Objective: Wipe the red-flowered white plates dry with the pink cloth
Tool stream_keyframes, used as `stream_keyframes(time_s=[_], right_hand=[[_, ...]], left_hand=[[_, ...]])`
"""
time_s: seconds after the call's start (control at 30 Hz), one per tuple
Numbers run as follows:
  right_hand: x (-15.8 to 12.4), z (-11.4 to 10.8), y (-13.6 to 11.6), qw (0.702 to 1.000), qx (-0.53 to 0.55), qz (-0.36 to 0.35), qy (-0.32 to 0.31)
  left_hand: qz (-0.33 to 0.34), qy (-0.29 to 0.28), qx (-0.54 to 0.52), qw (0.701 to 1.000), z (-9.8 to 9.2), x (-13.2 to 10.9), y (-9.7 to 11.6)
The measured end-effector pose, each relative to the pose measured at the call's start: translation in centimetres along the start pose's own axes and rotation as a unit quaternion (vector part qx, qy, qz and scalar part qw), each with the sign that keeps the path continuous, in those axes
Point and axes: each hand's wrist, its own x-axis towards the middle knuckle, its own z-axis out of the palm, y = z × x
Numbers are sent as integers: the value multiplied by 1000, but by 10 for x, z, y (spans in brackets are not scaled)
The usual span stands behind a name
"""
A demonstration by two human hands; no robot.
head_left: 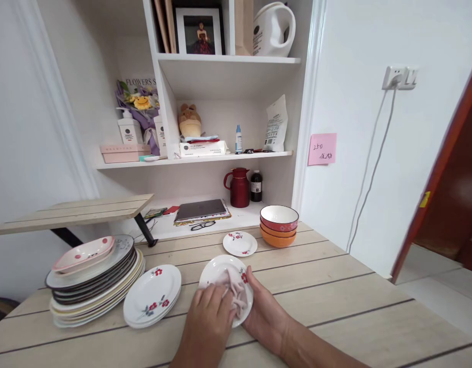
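Observation:
In front of me is a white plate (215,266) with red flowers, tilted slightly, held at its right edge by my right hand (264,317). That hand's thumb lies along the far rim and its other fingers are hidden beneath. My left hand (211,312) has its fingers bent over a crumpled pale pink cloth (238,291), pressed onto the plate's face. To the left lie a few stacked plates (155,291) with the same flower pattern. A smaller flowered plate (239,244) sits just beyond the held one.
A tall pile of plates (94,286), topped by a pink-rimmed dish (85,254), stands at left near a raised wooden shelf (78,212). Stacked bowls (279,225) stand at the back right. Behind are glasses (203,225), a laptop (201,209) and a red jug (239,188).

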Motion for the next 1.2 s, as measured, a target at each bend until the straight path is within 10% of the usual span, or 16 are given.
stream_keyframes(time_s=[0.17, 0.43, 0.7, 0.93, 1.2], right_hand=[[-5, 5, 5, 999, -31, -16, 30], [0, 4, 3, 999, 3, -30, -16], [-5, 5, 4, 1000, -20, -8, -22], [-2, 5, 6, 999, 2, -28, -47], [-3, 2, 2, 1000, 27, -4, -4]], left_hand=[[4, 40, -11, 999, 3, 2, 6], [-105, -45, 96, 989, -2, 6, -9], [6, 13, 16, 1000, 5, -3, 5], [-127, -38, 135, 982, 4, 3, -5], [-19, 3, 28, 999, 2, -1, 9]])
